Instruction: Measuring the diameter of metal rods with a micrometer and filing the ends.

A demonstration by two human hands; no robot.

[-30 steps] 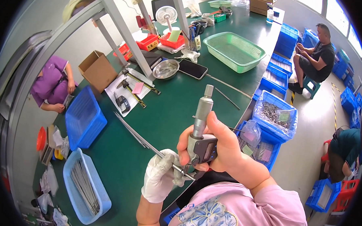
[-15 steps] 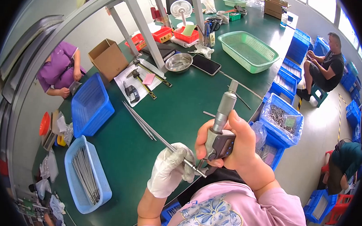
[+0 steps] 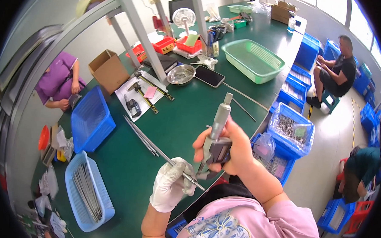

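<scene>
My left hand (image 3: pixel 170 184), in a white glove, is closed around a thin grey metal rod (image 3: pixel 167 159). The rod's stepped, shiny end (image 3: pixel 194 181) sticks out past the fingers toward my body. My bare right hand (image 3: pixel 235 153) grips a digital micrometer (image 3: pixel 220 121), thimble pointing up and away from me. The micrometer's curved frame is low, close beside the rod's end; whether they touch I cannot tell. Several similar rods (image 3: pixel 139 136) lie on the green table (image 3: pixel 177 122) beyond my left hand.
A light-blue basket of rods (image 3: pixel 70 190) and a blue basket (image 3: pixel 109 134) stand left. Calipers (image 3: pixel 142 95), a metal bowl (image 3: pixel 181 74), a phone (image 3: pixel 209 76) and a green basket (image 3: pixel 260 75) lie farther back. Blue crates (image 3: pixel 291 144) line the right edge; other people sit nearby.
The micrometer has pulled back slightly from the rod's end, so more of that end shows. Both hands keep their holds. The whole view has shifted a little.
</scene>
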